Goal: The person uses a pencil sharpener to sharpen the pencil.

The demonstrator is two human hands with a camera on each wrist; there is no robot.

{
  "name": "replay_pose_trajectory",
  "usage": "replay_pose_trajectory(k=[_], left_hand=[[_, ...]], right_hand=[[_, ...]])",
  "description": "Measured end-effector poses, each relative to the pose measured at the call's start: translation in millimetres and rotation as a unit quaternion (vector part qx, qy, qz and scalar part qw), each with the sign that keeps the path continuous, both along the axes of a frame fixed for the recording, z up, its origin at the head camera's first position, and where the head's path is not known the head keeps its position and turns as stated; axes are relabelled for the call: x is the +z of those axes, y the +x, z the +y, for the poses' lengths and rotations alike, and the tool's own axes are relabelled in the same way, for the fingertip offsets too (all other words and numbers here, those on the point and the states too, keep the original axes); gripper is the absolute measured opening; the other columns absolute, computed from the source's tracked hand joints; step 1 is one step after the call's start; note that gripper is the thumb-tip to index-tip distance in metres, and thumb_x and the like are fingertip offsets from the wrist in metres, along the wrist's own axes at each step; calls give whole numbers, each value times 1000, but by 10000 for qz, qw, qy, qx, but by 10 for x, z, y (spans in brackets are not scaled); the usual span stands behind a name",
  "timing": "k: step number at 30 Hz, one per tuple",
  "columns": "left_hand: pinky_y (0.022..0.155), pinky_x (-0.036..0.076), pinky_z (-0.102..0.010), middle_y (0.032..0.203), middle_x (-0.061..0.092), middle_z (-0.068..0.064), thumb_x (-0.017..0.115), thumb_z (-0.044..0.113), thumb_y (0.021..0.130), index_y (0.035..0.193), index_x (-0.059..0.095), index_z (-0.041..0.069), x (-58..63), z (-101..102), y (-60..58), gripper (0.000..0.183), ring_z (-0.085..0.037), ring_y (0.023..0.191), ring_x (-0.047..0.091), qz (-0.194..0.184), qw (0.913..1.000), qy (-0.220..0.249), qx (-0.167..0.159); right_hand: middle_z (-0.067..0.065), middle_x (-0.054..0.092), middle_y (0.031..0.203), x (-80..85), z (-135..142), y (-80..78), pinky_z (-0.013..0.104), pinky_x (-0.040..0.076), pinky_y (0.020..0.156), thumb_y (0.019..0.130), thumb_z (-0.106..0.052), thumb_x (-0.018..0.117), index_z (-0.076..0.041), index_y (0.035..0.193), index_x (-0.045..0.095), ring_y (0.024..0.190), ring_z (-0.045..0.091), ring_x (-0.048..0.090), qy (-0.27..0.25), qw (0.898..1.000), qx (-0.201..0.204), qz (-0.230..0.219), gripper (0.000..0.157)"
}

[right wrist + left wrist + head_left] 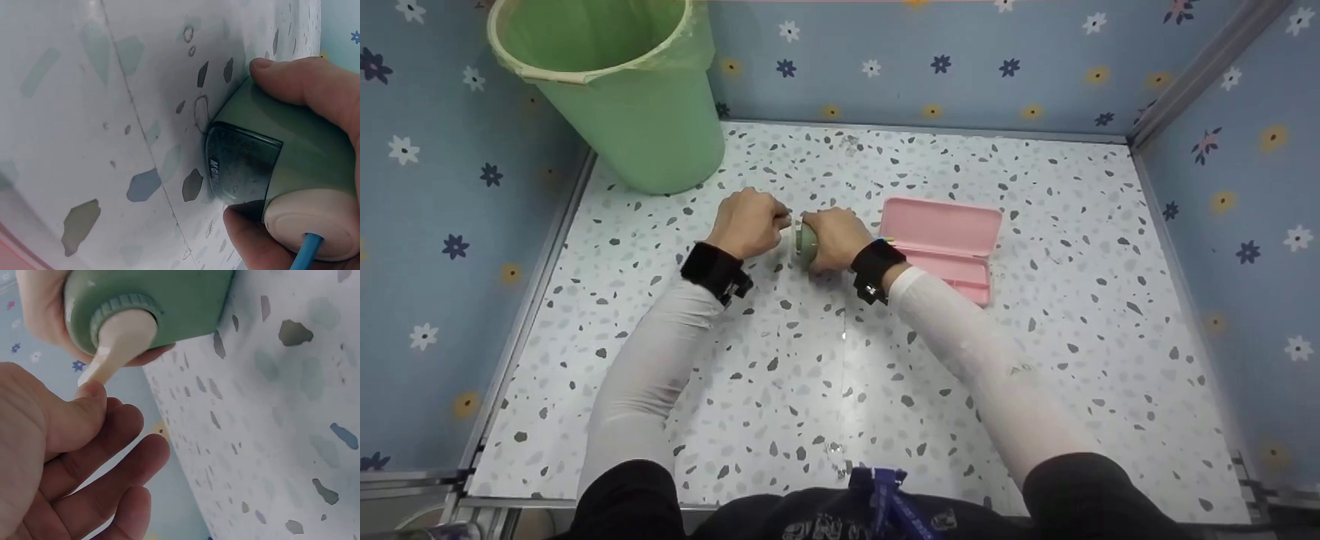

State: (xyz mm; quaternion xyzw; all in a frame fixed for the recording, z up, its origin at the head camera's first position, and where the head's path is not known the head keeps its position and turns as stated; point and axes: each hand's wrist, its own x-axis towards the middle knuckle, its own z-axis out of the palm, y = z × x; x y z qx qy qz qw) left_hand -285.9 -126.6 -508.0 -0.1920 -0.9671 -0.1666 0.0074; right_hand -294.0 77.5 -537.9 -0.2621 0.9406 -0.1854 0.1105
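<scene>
A green crank pencil sharpener [808, 244] sits on the speckled table between the two hands. My right hand [840, 234] grips its body from the right, thumb and fingers on opposite sides. In the right wrist view, a blue pencil [308, 251] sticks out of the hole in the sharpener's cream front disc [292, 216]. A dark see-through drawer [244, 166] shows on the body. At the sharpener's other end, my left hand [746, 223] pinches the cream crank handle [126, 334] between thumb and index finger. The other left fingers are loosely bent.
Just right of the right wrist lies an open pink pencil case [941, 225]. A tall green bin [652, 127] with a liner stands at the back left. Blue flowered panels [900, 82] border the table [840, 405] at the back and sides.
</scene>
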Motion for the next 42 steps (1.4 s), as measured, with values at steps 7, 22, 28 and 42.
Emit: replay_pose_trajectory(k=[7, 22, 28, 42], left_hand=[[70, 57, -50, 79, 76, -9, 74, 16, 103, 86, 84, 8, 38, -29, 185, 21, -33, 71, 66, 165, 9986, 176, -474], [58, 38, -30, 77, 78, -8, 76, 10, 95, 89, 90, 10, -223, -66, 269, 16, -18, 60, 53, -1198, 9882, 432, -853], [65, 45, -34, 84, 80, -8, 72, 4, 90, 93, 90, 11, -443, -90, 100, 21, -27, 70, 61, -1249, 9911, 256, -379], [78, 56, -46, 96, 84, -13, 71, 8, 98, 103, 89, 8, -355, -18, -100, 19, -32, 82, 70, -1180, 9926, 269, -81]], right_hand=[[8, 80, 105, 6, 5, 7, 47, 64, 89, 67, -21, 101, -12, 112, 72, 96, 30, 75, 85, 10000, 25, 7, 54], [8, 80, 104, -12, 18, -5, 48, 64, 88, 69, -24, 101, -13, 111, 71, 96, 31, 75, 202, 9997, -38, 132, 53], [7, 80, 108, -25, -44, 20, 45, 63, 91, 69, -24, 101, -13, 113, 71, 99, 30, 75, 60, 10000, 38, -58, 55], [9, 81, 111, -10, -8, 11, 47, 64, 94, 70, -25, 102, -12, 118, 71, 102, 31, 76, 71, 10000, -20, -24, 59]])
